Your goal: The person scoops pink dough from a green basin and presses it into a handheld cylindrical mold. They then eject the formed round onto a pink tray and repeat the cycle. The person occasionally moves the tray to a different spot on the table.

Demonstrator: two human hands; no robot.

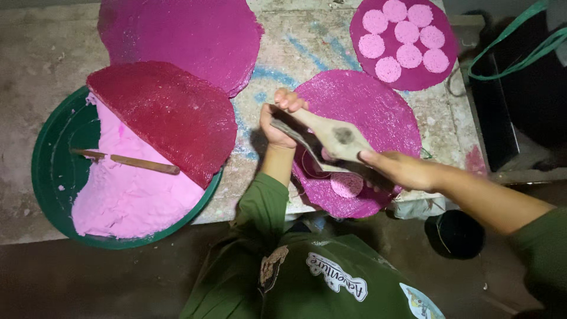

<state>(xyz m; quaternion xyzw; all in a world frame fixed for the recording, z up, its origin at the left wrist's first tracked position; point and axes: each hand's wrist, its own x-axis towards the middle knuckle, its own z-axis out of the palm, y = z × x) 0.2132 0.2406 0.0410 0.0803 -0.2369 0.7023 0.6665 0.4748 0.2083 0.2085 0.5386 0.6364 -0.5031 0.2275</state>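
My left hand (282,118) grips the near end of a flat wooden paddle (331,134) with a dark spot on its face. The fingers of my right hand (394,169) hold the paddle's other end. The paddle lies tilted over a round magenta mat (369,103) on the worktable. One flattened pink dough disc (346,185) rests on that mat just below the paddle. What sits directly beneath the paddle is hidden.
A green basin (50,171) at the left holds pink dough (133,189) with a wooden stick (139,162) on it, half covered by a red round mat (168,112). Another magenta mat (189,32) lies behind. At the far right a mat (446,71) carries several pink discs (407,32). A dark round container (456,233) stands below the table edge.
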